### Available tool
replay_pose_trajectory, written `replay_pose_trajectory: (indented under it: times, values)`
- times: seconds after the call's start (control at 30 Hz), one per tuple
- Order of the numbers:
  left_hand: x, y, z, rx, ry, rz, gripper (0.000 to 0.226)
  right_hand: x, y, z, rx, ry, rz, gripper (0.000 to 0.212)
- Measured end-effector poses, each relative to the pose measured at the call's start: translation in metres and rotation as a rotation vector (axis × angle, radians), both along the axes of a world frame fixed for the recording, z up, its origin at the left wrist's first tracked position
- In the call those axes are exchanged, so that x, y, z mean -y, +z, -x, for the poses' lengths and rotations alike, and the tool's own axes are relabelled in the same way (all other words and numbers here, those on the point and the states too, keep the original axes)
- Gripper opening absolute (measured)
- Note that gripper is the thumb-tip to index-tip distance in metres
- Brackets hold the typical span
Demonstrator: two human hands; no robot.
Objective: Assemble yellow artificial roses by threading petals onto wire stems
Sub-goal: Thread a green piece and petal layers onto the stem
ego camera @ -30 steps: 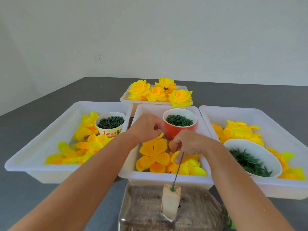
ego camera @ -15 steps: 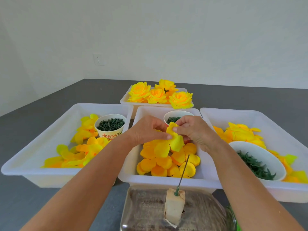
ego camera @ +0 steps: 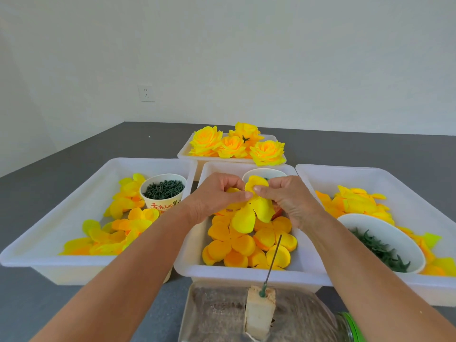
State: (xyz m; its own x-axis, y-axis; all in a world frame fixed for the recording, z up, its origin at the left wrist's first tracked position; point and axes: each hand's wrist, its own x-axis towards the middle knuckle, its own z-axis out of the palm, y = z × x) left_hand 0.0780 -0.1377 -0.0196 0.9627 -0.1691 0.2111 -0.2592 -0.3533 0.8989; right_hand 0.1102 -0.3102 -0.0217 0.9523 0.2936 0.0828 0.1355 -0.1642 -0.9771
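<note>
Dark grey table (ego camera: 74, 166), white wall w/ socket (ego camera: 146, 93); L hand (ego camera: 214, 198) & R hand (ego camera: 288, 201) both pinching yellow petal piece (ego camera: 256, 211) over centre tray (ego camera: 246, 275).

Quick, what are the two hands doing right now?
Left hand: pinching the yellow petal piece.
Right hand: pinching the same petal piece.

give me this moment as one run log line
step: petal picked, not yet threaded | left hand: pinches petal piece | right hand: pinches it too | wire stem: upright in block, bare
</note>
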Motion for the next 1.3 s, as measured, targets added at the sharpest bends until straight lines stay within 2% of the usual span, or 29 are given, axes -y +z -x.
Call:
replay_pose_trajectory:
  times: [0.07, 0.23, 0.47, 0.6, 0.7, 0.77, 0.87, 0.93, 1.07, 1.13, 1.2, 1.3]
  values:
    - [0.000, 0.000, 0.000, 0.028, -0.006, 0.009, 0.004, -0.003, -0.003, -0.001, 0.050, -0.014, 0.082, 0.020]
    - [-0.002, -0.002, -0.002, 0.038, 0.009, 0.032, 0.003, -0.003, -0.008, -0.004, 0.121, -0.013, 0.129, 0.015]
    - [-0.002, -0.003, -0.006, 0.003, 0.043, 0.029, 0.023, -0.006, -0.009, -0.006, 0.141, -0.166, 0.039, 0.036]
    - [-0.001, 0.000, -0.004, -0.014, 0.068, 0.083, 0.016, -0.005, -0.008, -0.004, 0.168, -0.097, 0.041, 0.039]
    - [0.001, 0.000, 0.000, -0.081, -0.010, -0.023, 0.006, -0.008, -0.007, -0.003, 0.171, -0.083, 0.098, 0.037]
    - [0.000, -0.001, 0.000, -0.085, -0.025, -0.029, 0.010, -0.009, -0.003, 0.000, 0.098, -0.029, 0.046, 0.037]
    - [-0.002, 0.001, -0.002, 0.014, 0.149, 0.067, 0.006, -0.004, 0.003, 0.000, -0.198, 0.113, -0.141, 0.044]
    - [-0.003, 0.002, -0.003, 0.099, 0.235, 0.097, 0.015, -0.001, 0.004, -0.001, -0.334, 0.175, -0.187, 0.032]
    - [-0.003, 0.001, -0.003, 0.158, 0.282, 0.052, 0.023, 0.001, 0.006, -0.002, -0.416, 0.184, -0.353, 0.013]
    - [-0.002, 0.003, -0.002, 0.148, 0.288, 0.053, 0.015, 0.000, 0.005, -0.002, -0.362, 0.118, -0.368, 0.010]
    - [-0.001, 0.002, -0.001, 0.105, 0.242, 0.032, 0.004, -0.002, 0.002, -0.003, -0.201, -0.029, -0.228, 0.010]
    - [-0.002, -0.001, -0.002, 0.069, 0.193, -0.029, 0.009, -0.004, -0.002, -0.003, 0.039, -0.100, -0.059, 0.030]
